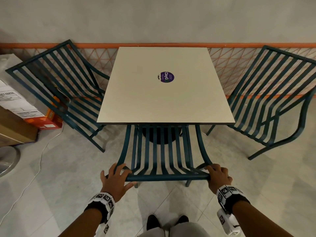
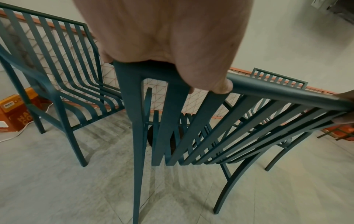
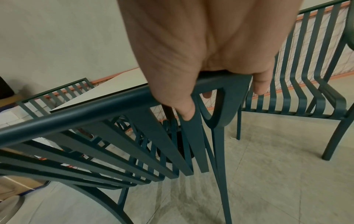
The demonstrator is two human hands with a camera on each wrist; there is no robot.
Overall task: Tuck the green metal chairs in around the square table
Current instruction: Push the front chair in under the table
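Observation:
A square beige table [image 1: 164, 100] stands against the wall. The near green chair [image 1: 167, 177] faces it, with its seat pushed under the table's front edge. My left hand [image 1: 118, 175] grips the left end of its top rail [image 2: 277, 92], thumb curled round it. My right hand [image 1: 218, 175] grips the right end of the rail [image 3: 76, 112], fingers hooked over the corner. A second green chair [image 1: 37, 55] stands angled at the table's left. A third green chair [image 1: 290, 54] stands angled at the right, apart from the table.
Cardboard boxes [image 1: 12, 106] and an orange box [image 1: 49, 120] sit on the floor at the left, with a white cable [image 1: 39, 159] trailing past them. An orange mesh skirting [image 1: 239, 65] lines the wall. The table's black base [image 1: 159, 135] sits under its middle.

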